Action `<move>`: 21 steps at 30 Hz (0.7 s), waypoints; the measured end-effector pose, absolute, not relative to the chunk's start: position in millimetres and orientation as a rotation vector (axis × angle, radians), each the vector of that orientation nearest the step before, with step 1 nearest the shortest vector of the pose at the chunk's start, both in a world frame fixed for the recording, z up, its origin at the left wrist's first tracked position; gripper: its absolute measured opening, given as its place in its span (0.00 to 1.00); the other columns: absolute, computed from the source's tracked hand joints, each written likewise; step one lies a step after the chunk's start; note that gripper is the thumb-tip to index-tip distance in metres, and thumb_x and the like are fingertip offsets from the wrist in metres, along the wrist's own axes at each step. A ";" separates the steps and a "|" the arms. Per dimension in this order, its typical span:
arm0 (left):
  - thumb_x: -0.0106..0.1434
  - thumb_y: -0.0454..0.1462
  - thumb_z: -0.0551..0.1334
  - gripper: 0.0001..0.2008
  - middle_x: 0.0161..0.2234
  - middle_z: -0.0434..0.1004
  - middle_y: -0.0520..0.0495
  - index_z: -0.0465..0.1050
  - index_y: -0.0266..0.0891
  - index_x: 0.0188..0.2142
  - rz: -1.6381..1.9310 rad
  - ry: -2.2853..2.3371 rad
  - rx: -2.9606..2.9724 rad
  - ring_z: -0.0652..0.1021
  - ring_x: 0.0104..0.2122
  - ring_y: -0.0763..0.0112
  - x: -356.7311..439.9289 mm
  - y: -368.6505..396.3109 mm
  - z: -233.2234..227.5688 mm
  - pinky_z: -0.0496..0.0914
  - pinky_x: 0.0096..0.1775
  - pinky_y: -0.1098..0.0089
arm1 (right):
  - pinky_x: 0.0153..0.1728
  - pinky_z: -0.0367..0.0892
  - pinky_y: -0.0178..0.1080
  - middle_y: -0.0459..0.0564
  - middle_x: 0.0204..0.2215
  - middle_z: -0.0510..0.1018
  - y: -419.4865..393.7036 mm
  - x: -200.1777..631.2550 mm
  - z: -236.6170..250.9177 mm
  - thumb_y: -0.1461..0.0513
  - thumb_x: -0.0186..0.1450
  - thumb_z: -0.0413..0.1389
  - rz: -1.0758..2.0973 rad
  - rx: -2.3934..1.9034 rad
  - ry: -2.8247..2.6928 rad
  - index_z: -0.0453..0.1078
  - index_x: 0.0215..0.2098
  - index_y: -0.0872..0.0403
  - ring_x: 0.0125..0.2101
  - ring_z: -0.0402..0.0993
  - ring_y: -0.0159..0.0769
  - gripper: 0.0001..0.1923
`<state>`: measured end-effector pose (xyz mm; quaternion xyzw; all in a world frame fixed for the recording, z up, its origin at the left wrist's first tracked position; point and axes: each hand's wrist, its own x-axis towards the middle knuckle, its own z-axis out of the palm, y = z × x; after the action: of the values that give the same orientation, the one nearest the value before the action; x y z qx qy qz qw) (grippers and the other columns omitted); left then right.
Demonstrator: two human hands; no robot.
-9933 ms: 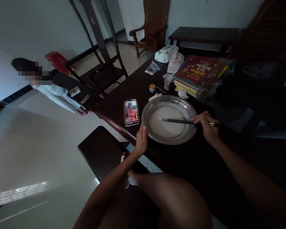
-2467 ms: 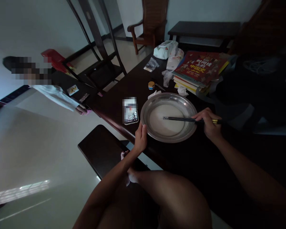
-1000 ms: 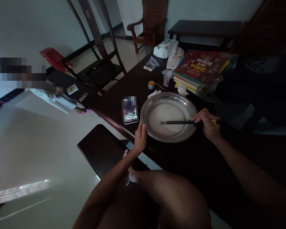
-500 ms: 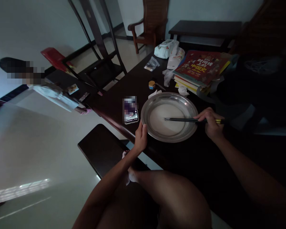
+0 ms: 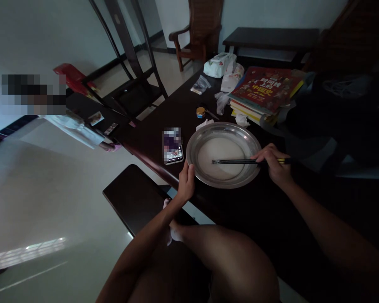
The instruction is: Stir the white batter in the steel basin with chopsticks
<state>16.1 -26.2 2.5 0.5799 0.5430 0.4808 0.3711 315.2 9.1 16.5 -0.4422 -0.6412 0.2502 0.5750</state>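
Note:
A round metal basin point(image 5: 205, 179) stands on the dark table with a whitish, milky substance point(image 5: 222, 149) covering its bottom. My left hand point(image 5: 187, 181) grips the basin's near left rim, thumb on top and fingers beneath, out of sight. In my right hand point(image 5: 275, 165), closed at the basin's right edge, is a pair of black chopsticks point(image 5: 236, 161). They reach leftward over the rim, and their coated tips touch the whitish substance near its middle. A phone point(image 5: 173, 147) with a lit screen lies just left of the basin.
Behind the basin are a small gold-lidded jar point(image 5: 201, 112), crumpled tissue point(image 5: 241, 120), plastic bags point(image 5: 219, 65) and a stack of books point(image 5: 267, 88). A bench point(image 5: 135, 195) stands at the table's left side. Another person point(image 5: 74, 126) is at the far left.
My right hand has moved slightly left, and the chopstick tips have shifted left and a little nearer to me in the basin. The left hand stays on the rim.

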 end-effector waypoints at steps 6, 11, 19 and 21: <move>0.71 0.61 0.48 0.37 0.64 0.72 0.38 0.66 0.38 0.65 1.237 1.393 1.479 0.73 0.64 0.55 16.3 -25.5 1.3 0.64 0.66 0.58 | 0.37 0.67 0.51 0.47 0.22 0.81 8.8 314.7 16.7 0.48 0.71 0.52 0.555 -1.022 -1.407 0.73 0.19 0.46 0.28 0.73 0.41 0.25; 0.71 0.61 0.48 0.37 0.63 0.73 0.38 0.67 0.38 0.65 1.241 1.391 1.483 0.73 0.63 0.55 16.2 -25.6 1.2 0.64 0.65 0.58 | 0.39 0.69 0.50 0.46 0.24 0.82 8.0 313.6 18.0 0.46 0.71 0.53 0.582 -1.056 -1.508 0.76 0.22 0.45 0.32 0.75 0.42 0.24; 0.71 0.61 0.48 0.38 0.63 0.73 0.37 0.66 0.37 0.65 1.243 1.390 1.483 0.73 0.63 0.55 16.4 -25.3 1.1 0.65 0.65 0.57 | 0.37 0.68 0.50 0.46 0.23 0.82 7.9 314.4 17.0 0.48 0.72 0.52 0.593 -1.019 -1.478 0.75 0.21 0.46 0.30 0.74 0.41 0.24; 0.71 0.61 0.48 0.37 0.63 0.73 0.38 0.66 0.37 0.65 1.246 1.388 1.484 0.73 0.63 0.55 16.4 -25.3 0.9 0.65 0.65 0.58 | 0.39 0.68 0.50 0.46 0.24 0.83 7.9 314.3 17.2 0.48 0.71 0.53 0.584 -1.042 -1.518 0.76 0.23 0.46 0.32 0.75 0.41 0.23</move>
<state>16.4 -25.3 0.9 0.5783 0.5410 0.4857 0.3701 314.3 7.9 17.2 -0.4437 -0.6462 0.2488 0.5689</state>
